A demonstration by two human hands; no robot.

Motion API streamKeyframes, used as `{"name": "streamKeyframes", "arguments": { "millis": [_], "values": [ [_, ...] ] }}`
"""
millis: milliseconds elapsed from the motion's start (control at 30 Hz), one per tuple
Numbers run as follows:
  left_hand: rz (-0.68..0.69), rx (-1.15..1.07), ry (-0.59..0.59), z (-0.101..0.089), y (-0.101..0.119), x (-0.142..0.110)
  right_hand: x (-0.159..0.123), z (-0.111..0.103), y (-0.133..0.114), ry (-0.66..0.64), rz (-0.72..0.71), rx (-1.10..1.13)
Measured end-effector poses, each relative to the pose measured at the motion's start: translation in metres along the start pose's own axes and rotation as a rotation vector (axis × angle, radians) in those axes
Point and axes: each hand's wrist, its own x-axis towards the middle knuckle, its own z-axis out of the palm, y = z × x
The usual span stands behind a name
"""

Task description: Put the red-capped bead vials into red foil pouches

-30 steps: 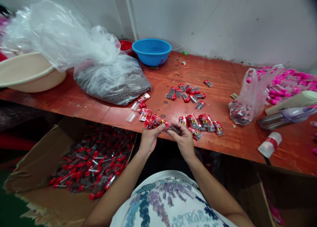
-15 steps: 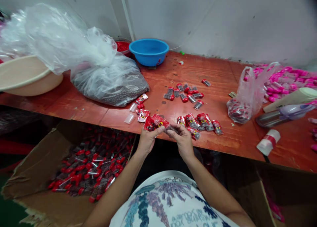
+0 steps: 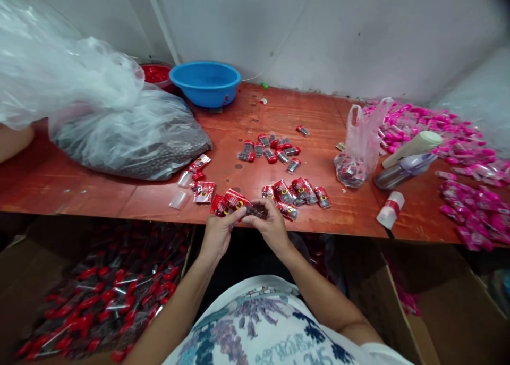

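Note:
Both my hands are at the table's front edge. Between the thumb and fingers of my left hand [image 3: 218,232] are red printed packets [image 3: 236,198] with a yellow and black picture. My right hand [image 3: 271,227] pinches the clear end of a packet, where dark contents [image 3: 258,211] show. Its fingers partly cover that end. Just left of my hands lie a flat red packet [image 3: 204,192] and a clear empty tube [image 3: 179,198]. To the right, several filled red packets [image 3: 300,189] lie in a loose group. Behind them are small clear containers with red caps [image 3: 271,156].
A big clear bag of dark pellets [image 3: 159,136] sits left, near a blue basin [image 3: 205,83]. A knotted plastic bag [image 3: 354,168], a bottle [image 3: 402,171] and a white roll [image 3: 390,210] stand right, before pink items [image 3: 430,128]. Below left, a carton holds red-capped containers [image 3: 107,296].
The view has turned right, so the table's things sit further left and more pink items show. My hands keep hold of the packets, with only slight finger movement.

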Motion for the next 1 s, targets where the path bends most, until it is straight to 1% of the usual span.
{"name": "streamKeyframes", "arguments": {
  "millis": [67, 133, 200, 267, 367, 500, 600, 667, 733, 767, 833, 900, 933, 1000],
  "values": [
    [-0.014, -0.005, 0.011, 0.0, 0.0, 0.001, 0.0, -0.008, 0.0, -0.106, 0.028, 0.049],
    [-0.045, -0.015, 0.023, 0.0, 0.0, 0.002, 0.0, -0.015, 0.0, -0.17, 0.064, 0.1],
    [-0.095, -0.011, -0.002, 0.001, -0.001, 0.002, 0.001, -0.018, 0.001, -0.173, 0.068, 0.108],
    [-0.137, -0.001, -0.054, 0.004, -0.003, 0.0, 0.001, -0.019, 0.002, -0.159, 0.037, 0.082],
    [-0.162, 0.014, -0.096, 0.005, -0.009, -0.001, 0.0, -0.02, 0.002, -0.157, -0.008, 0.029],
    [-0.199, 0.051, -0.104, 0.005, -0.019, 0.001, -0.003, -0.021, 0.004, -0.099, -0.019, -0.035],
    [-0.191, 0.047, -0.1, 0.007, -0.024, 0.004, -0.004, -0.023, 0.012, -0.045, -0.011, -0.043],
    [-0.211, 0.018, -0.106, 0.008, -0.026, 0.005, -0.003, -0.028, 0.02, -0.009, 0.019, -0.014],
    [-0.262, -0.052, -0.084, 0.008, -0.025, 0.008, 0.001, -0.038, 0.027, 0.049, 0.045, -0.018],
    [-0.297, -0.1, -0.059, 0.007, -0.024, 0.009, 0.003, -0.043, 0.029, 0.092, 0.044, -0.053],
    [-0.358, -0.191, -0.005, 0.004, -0.021, 0.012, 0.007, -0.052, 0.029, 0.191, 0.008, -0.195],
    [-0.393, -0.231, 0.012, 0.001, -0.02, 0.013, 0.009, -0.055, 0.024, 0.262, -0.056, -0.341],
    [-0.394, -0.227, 0.003, 0.0, -0.019, 0.013, 0.01, -0.052, 0.019, 0.256, -0.084, -0.385],
    [-0.369, -0.191, -0.035, 0.001, -0.02, 0.013, 0.01, -0.042, 0.011, 0.163, -0.118, -0.402]
  ]
}}
